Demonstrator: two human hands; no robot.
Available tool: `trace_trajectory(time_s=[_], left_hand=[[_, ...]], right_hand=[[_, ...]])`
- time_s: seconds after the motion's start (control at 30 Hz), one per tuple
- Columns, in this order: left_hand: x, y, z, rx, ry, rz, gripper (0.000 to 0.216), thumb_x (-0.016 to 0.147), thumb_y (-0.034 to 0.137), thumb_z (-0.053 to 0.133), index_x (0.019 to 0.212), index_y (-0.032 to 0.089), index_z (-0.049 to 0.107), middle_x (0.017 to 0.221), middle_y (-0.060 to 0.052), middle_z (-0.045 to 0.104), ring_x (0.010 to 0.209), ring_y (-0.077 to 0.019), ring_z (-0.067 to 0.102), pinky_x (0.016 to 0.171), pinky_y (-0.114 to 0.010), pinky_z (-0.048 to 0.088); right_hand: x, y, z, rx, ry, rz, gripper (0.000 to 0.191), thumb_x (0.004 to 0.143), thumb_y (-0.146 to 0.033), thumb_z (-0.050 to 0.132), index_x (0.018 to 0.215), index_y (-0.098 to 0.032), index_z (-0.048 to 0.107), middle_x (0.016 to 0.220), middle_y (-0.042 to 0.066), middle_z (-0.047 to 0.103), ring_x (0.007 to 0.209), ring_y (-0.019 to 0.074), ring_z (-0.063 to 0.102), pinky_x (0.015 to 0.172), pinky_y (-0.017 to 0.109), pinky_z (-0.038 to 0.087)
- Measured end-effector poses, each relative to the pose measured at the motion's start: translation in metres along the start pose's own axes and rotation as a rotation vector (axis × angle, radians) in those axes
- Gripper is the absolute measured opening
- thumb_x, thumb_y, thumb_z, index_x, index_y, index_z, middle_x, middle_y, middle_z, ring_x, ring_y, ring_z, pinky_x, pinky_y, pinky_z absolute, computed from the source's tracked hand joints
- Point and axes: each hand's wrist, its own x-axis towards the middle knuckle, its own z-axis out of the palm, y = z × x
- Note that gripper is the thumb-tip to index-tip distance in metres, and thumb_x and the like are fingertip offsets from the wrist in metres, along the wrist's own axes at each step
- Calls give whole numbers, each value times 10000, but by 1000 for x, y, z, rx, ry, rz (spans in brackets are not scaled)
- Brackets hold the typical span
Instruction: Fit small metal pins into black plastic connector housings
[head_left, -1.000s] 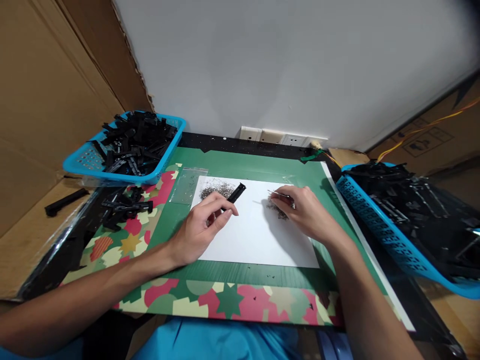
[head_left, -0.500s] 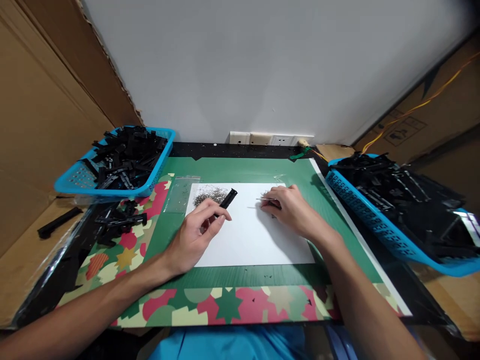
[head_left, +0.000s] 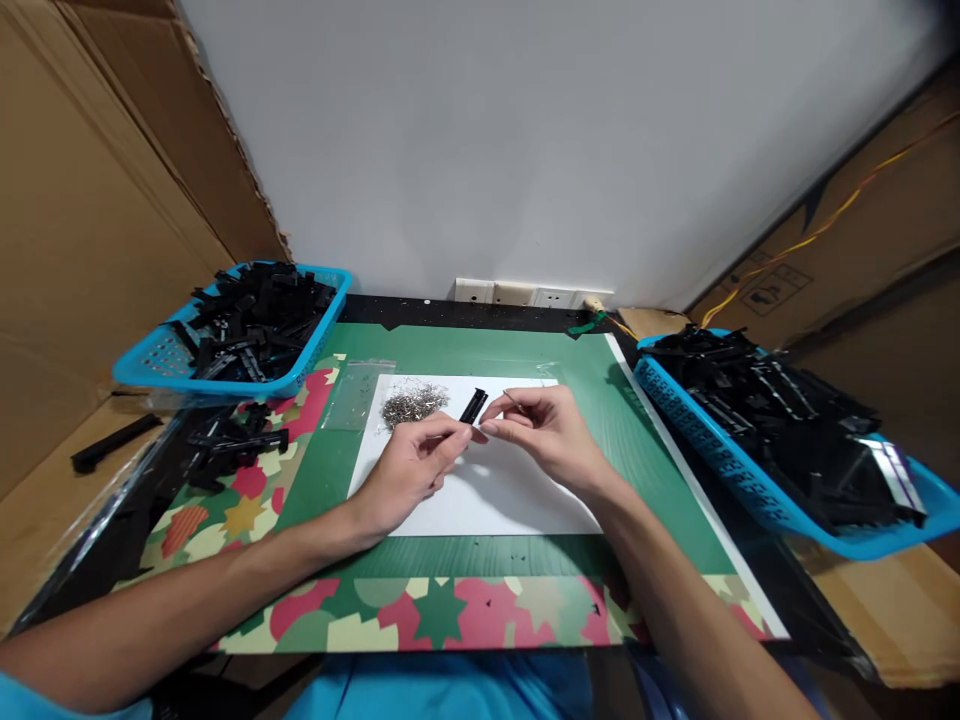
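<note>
My left hand [head_left: 411, 468] is closed on a short black plastic strip [head_left: 472, 406] and holds it above the white paper sheet [head_left: 480, 500]. My right hand [head_left: 544, 432] is pinched on a thin metal pin [head_left: 512, 399], its fingertips right beside the strip's near end. A heap of small metal pins [head_left: 409, 405] lies on the sheet's far left corner.
A blue basket [head_left: 225, 375] of black plastic strips stands at the far left, a second blue basket [head_left: 720, 460] of them at the right. Loose strips [head_left: 232, 440] and a clear plastic bag [head_left: 358, 392] lie on the green mat [head_left: 525, 350]. Cardboard walls flank the bench.
My right hand has lifted off the paper with a pin and moved left to meet my left hand. My left hand has raised the black strip slightly. The head camera has shifted.
</note>
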Motion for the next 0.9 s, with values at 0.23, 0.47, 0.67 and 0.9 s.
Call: trace_trajectory(time_s=[0.23, 0.47, 0.67, 0.9], left_hand=[[3, -11, -1, -268, -57, -78, 395, 999, 562, 681, 923, 194, 560, 644, 79, 350, 499, -52, 277, 434, -165, 162], [1, -10, -6, -338, -61, -90, 357, 1013, 506, 690, 939, 215, 496, 663, 96, 277, 498, -45, 202, 440, -156, 143], [0, -12, -5, -313, -37, -74, 295, 1046, 501, 636, 1002, 233, 519, 666, 87, 316, 511, -62, 235, 445, -156, 158], [-4, -16, -2, -112, 202, 61, 319, 1025, 521, 653, 991, 221, 552, 669, 77, 374, 518, -68, 286, 460, -168, 226]], right_hand=[[2, 4, 21, -5, 46, -19, 289, 865, -468, 857, 917, -186, 825, 783, 33, 711, 636, 129, 470, 585, 281, 355], [1, 9, 35, 0, 154, -49, 263, 866, -441, 860, 940, -198, 794, 581, -84, 347, 567, 117, 309, 557, 285, 277], [-4, 11, 42, -126, 210, -77, 198, 935, -395, 790, 913, -198, 782, 604, -58, 416, 571, 121, 343, 546, 286, 279], [-9, 10, 56, -278, 281, -110, 177, 964, -355, 739, 977, -183, 778, 589, -74, 378, 547, 114, 325, 543, 286, 289]])
